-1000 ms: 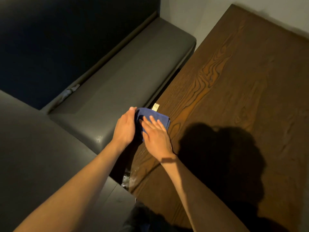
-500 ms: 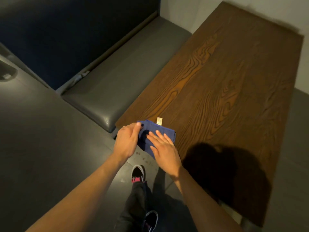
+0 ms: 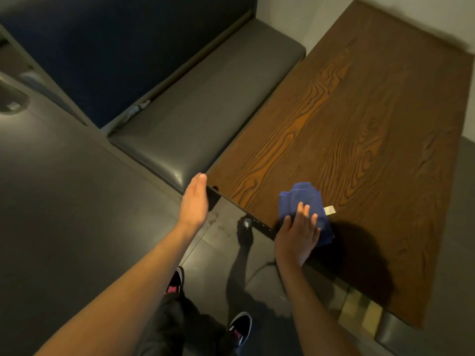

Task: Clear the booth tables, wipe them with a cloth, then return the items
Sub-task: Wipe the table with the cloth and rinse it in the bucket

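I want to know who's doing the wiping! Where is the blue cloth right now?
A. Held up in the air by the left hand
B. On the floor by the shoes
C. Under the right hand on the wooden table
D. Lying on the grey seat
C: the right hand presses flat on the blue cloth near the edge of the wooden table; the left hand is open beside the table's corner.

near part of the blue cloth (image 3: 305,201) hidden under the right hand (image 3: 297,236), tabletop (image 3: 359,124) far corner blurred, both forearms cut off at the bottom edge
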